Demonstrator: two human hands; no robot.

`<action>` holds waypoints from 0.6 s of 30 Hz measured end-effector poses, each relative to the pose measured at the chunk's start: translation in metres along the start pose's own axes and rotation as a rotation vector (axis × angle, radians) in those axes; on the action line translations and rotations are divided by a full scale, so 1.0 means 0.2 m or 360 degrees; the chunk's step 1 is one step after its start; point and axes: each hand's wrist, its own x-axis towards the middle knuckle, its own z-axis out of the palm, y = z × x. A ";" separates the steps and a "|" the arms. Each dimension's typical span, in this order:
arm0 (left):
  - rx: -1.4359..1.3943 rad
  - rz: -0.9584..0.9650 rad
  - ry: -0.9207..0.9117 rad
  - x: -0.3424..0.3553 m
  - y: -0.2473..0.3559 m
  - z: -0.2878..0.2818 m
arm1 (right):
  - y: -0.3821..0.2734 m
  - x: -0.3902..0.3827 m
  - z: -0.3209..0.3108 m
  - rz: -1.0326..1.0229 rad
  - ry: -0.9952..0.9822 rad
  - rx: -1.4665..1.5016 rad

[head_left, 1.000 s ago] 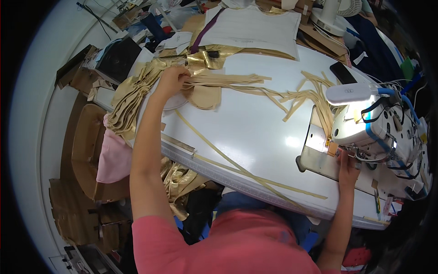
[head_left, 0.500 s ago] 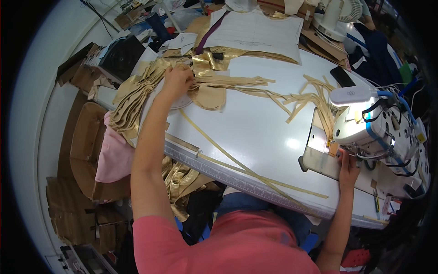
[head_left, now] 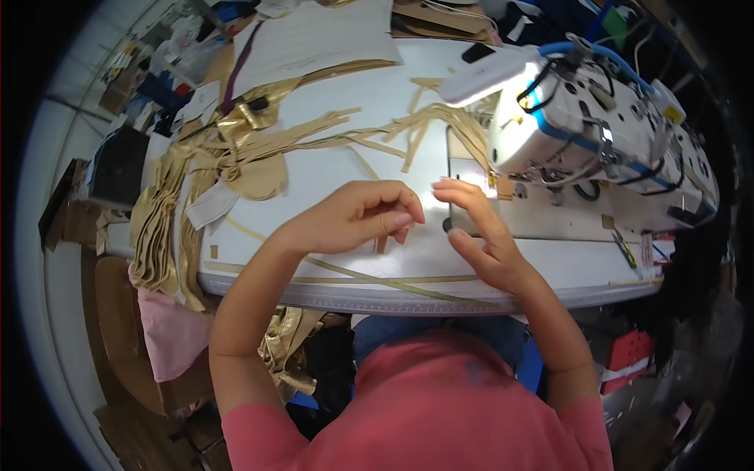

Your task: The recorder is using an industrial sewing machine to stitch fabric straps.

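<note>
Gold, thin strip of shiny fabric [head_left: 382, 235] is pinched in the curled left hand [head_left: 357, 216], likely so it can be fed flat. It hangs over the white table [head_left: 330, 169]. The right hand [head_left: 479, 235] is held open beside it, empty, near the white sewing machine [head_left: 581, 125].

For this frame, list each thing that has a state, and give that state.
Left hand: fingers curled, pinching a short gold strip.
Right hand: fingers spread, holding nothing I can see, beside the left hand.
Sewing machine: its lamp is lit, with no fabric visible under it.
Gold strips: loose, tangled on the white table.
Gold cut pieces: piled, draped over the table's left edge.
</note>
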 end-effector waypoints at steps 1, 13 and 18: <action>-0.0073 0.0029 0.0004 0.02 0.00 0.06 | 0.01 0.00 0.01 0.0025 0.0026 -0.0020; 0.0170 0.0008 0.0477 0.06 -0.11 0.24 | 0.03 -0.10 -0.09 0.0666 -0.0280 0.0408; 0.0102 0.0029 0.0576 0.07 -0.17 0.26 | 0.01 -0.11 -0.10 0.0679 -0.0211 0.0179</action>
